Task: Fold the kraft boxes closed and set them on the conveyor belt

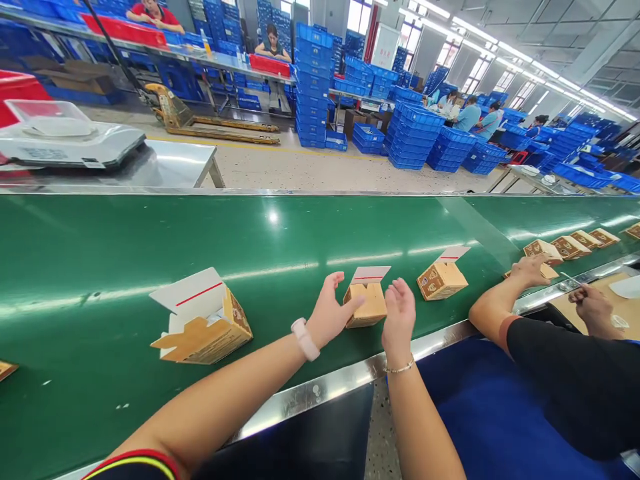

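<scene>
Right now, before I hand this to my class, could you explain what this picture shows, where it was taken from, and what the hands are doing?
This is one view from a camera worn on a person's head, looking forward and down. There is no robot here; the arms are the person's own. The left hand and right hand are open on either side of a small cardboard box with a white flap, and neither holds anything. The box sits on a green conveyor belt, with more boxes along it. A co-worker's hand is at the right, and blue plastic crates are stacked beyond the belt.
</scene>
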Action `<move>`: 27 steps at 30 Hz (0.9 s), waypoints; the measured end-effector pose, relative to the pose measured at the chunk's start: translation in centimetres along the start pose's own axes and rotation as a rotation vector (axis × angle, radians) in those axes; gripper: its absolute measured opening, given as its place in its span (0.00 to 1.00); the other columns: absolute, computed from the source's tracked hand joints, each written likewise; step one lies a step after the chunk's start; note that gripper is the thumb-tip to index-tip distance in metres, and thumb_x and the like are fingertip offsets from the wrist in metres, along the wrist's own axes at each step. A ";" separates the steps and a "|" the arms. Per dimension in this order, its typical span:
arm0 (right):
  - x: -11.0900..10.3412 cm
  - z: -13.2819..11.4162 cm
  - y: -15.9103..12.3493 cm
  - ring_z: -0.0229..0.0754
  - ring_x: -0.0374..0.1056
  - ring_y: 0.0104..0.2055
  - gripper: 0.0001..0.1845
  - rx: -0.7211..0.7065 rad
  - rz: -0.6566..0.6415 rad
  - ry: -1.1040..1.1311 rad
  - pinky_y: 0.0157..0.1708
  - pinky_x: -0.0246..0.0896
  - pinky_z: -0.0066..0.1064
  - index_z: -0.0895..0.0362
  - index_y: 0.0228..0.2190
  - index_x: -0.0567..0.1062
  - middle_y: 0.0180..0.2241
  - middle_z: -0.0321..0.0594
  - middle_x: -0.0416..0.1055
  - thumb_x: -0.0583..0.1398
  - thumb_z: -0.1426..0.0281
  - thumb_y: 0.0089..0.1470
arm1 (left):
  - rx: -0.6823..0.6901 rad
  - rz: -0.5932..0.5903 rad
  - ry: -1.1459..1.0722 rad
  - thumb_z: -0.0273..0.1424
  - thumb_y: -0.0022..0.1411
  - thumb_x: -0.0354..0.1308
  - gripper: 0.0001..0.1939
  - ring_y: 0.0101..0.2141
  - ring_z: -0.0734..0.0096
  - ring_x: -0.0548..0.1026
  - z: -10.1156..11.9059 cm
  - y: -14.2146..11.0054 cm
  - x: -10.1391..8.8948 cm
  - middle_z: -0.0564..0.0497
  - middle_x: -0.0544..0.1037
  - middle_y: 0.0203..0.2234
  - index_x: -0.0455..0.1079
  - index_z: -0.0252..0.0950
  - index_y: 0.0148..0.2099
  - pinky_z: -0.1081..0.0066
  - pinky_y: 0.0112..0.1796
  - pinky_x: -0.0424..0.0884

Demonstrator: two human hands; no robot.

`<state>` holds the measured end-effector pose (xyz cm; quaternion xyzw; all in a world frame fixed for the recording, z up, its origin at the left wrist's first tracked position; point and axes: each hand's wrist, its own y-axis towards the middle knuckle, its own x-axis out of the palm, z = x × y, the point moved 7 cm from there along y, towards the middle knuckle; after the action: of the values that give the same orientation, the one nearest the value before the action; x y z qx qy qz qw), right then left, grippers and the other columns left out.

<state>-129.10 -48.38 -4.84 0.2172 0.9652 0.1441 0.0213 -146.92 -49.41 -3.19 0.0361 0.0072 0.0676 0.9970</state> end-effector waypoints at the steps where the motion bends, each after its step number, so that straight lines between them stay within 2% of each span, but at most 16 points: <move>1: -0.8 -1.2 -1.0 0.51 0.61 0.57 0.25 -0.149 0.101 -0.022 0.56 0.59 0.52 0.55 0.51 0.62 0.54 0.52 0.60 0.55 0.59 0.54 | 0.166 -0.022 0.085 0.32 0.53 0.63 0.22 0.52 0.55 0.69 1.1 -1.5 -1.1 0.42 0.72 0.50 0.64 0.37 0.50 0.57 0.49 0.69; 3: -1.6 -3.8 -4.0 0.52 0.55 0.61 0.23 -0.484 0.215 -0.019 0.58 0.56 0.55 0.52 0.54 0.58 0.55 0.51 0.55 0.52 0.61 0.57 | 0.529 -0.161 0.226 0.31 0.60 0.57 0.14 0.44 0.60 0.74 3.0 -6.0 -3.1 0.45 0.76 0.43 0.66 0.40 0.49 0.62 0.42 0.73; 4: -1.4 -4.9 -5.6 0.52 0.55 0.61 0.24 -0.625 0.199 0.002 0.57 0.56 0.56 0.50 0.55 0.57 0.55 0.50 0.54 0.51 0.61 0.57 | 0.710 -0.205 0.274 0.29 0.61 0.55 0.12 0.40 0.63 0.75 3.6 -8.5 -4.5 0.47 0.77 0.38 0.66 0.42 0.48 0.63 0.40 0.73; 5: -0.6 -5.8 -6.9 0.53 0.57 0.60 0.24 -0.725 0.116 0.021 0.55 0.58 0.56 0.49 0.55 0.57 0.54 0.49 0.55 0.51 0.62 0.57 | 0.859 -0.189 0.329 0.28 0.61 0.54 0.13 0.37 0.64 0.75 4.0 -10.9 -6.2 0.49 0.76 0.34 0.66 0.44 0.49 0.63 0.38 0.74; 6: 0.6 -6.4 -7.9 0.53 0.59 0.58 0.24 -0.780 -0.028 0.029 0.54 0.60 0.55 0.49 0.55 0.58 0.53 0.49 0.57 0.52 0.63 0.57 | 0.980 -0.067 0.386 0.28 0.61 0.54 0.16 0.35 0.64 0.74 4.2 -12.9 -8.4 0.51 0.75 0.32 0.66 0.47 0.51 0.63 0.36 0.74; 7: 2.3 -6.7 -8.5 0.52 0.61 0.56 0.24 -0.794 -0.209 0.021 0.52 0.63 0.53 0.49 0.55 0.58 0.52 0.49 0.60 0.52 0.65 0.56 | 1.077 0.130 0.432 0.29 0.61 0.54 0.19 0.35 0.64 0.73 4.2 -14.6 -10.8 0.52 0.74 0.34 0.65 0.50 0.53 0.62 0.35 0.73; 9: 6.1 -6.6 -9.4 0.50 0.64 0.54 0.25 -0.763 -0.581 -0.022 0.50 0.65 0.49 0.51 0.55 0.59 0.50 0.49 0.64 0.54 0.67 0.56 | 1.108 0.506 0.553 0.31 0.60 0.56 0.26 0.39 0.61 0.71 3.5 -16.5 -14.9 0.51 0.72 0.41 0.61 0.53 0.59 0.58 0.38 0.72; 10: 8.0 -6.4 -9.7 0.50 0.64 0.54 0.26 -0.752 -0.731 -0.039 0.51 0.64 0.48 0.52 0.56 0.59 0.51 0.50 0.65 0.55 0.67 0.56 | 1.053 0.609 0.631 0.31 0.60 0.56 0.29 0.44 0.58 0.70 3.0 -16.5 -16.3 0.50 0.70 0.47 0.57 0.53 0.62 0.55 0.42 0.71; 11: 9.7 -6.2 -9.8 0.50 0.63 0.56 0.27 -0.758 -0.845 -0.052 0.53 0.63 0.47 0.52 0.57 0.58 0.53 0.50 0.65 0.56 0.66 0.56 | 0.972 0.637 0.715 0.31 0.60 0.57 0.32 0.48 0.55 0.68 2.3 -15.8 -17.3 0.48 0.67 0.52 0.54 0.51 0.65 0.53 0.45 0.70; 12: 11.3 -6.0 -9.8 0.50 0.61 0.58 0.30 -0.772 -0.927 -0.067 0.56 0.60 0.47 0.52 0.58 0.58 0.55 0.51 0.64 0.57 0.64 0.55 | 0.881 0.599 0.796 0.32 0.60 0.57 0.34 0.52 0.53 0.66 1.6 -14.7 -17.9 0.45 0.65 0.55 0.51 0.49 0.66 0.51 0.48 0.69; 14: 14.3 -5.4 -9.7 0.52 0.56 0.62 0.37 -0.806 -1.030 -0.129 0.60 0.52 0.51 0.53 0.61 0.56 0.58 0.51 0.62 0.60 0.58 0.53 | 0.760 0.438 0.911 0.34 0.62 0.56 0.36 0.58 0.49 0.62 0.1 -12.2 -18.1 0.40 0.63 0.57 0.46 0.44 0.68 0.50 0.51 0.66; 16: 16.4 -4.8 -9.4 0.55 0.53 0.64 0.42 -0.827 -1.071 -0.212 0.60 0.47 0.55 0.53 0.61 0.59 0.60 0.50 0.62 0.63 0.54 0.48 | 0.760 0.294 0.964 0.37 0.63 0.54 0.34 0.60 0.48 0.60 -0.7 -10.4 -17.6 0.38 0.65 0.57 0.46 0.42 0.68 0.49 0.53 0.64; 19: 17.5 -4.1 -8.6 0.57 0.54 0.62 0.33 -0.815 -1.058 -0.272 0.58 0.47 0.58 0.52 0.51 0.71 0.57 0.45 0.67 0.65 0.52 0.45 | 0.771 0.164 1.032 0.39 0.63 0.53 0.27 0.61 0.45 0.57 -1.0 -8.3 -16.1 0.40 0.69 0.55 0.57 0.42 0.63 0.49 0.54 0.60; 22: 16.8 -4.0 -7.7 0.54 0.60 0.56 0.12 -0.722 -0.984 -0.194 0.56 0.51 0.55 0.52 0.32 0.77 0.45 0.41 0.76 0.61 0.57 0.53 | 0.728 0.138 1.020 0.36 0.63 0.51 0.14 0.57 0.46 0.63 -0.7 -6.5 -14.6 0.43 0.76 0.46 0.72 0.42 0.49 0.51 0.50 0.60; 25: 15.6 -3.7 -6.7 0.45 0.67 0.44 0.20 -0.495 -0.810 -0.006 0.47 0.63 0.45 0.55 0.18 0.70 0.34 0.42 0.73 0.55 0.61 0.58 | 0.695 0.202 0.809 0.33 0.63 0.50 0.08 0.49 0.55 0.71 -0.1 -5.2 -13.3 0.45 0.77 0.38 0.70 0.39 0.37 0.54 0.48 0.63; 27: 14.9 -2.8 -6.1 0.42 0.67 0.39 0.15 -0.282 -0.639 0.093 0.41 0.67 0.38 0.56 0.21 0.69 0.35 0.42 0.69 0.59 0.60 0.54 | 0.652 0.340 0.553 0.34 0.60 0.53 0.07 0.48 0.58 0.71 0.1 -4.7 -13.5 0.44 0.73 0.43 0.65 0.38 0.41 0.56 0.47 0.66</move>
<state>-145.40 -48.08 -3.57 -0.1079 0.9550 0.2717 0.0510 -159.62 -55.84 -3.35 0.3292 0.2876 0.2317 0.8690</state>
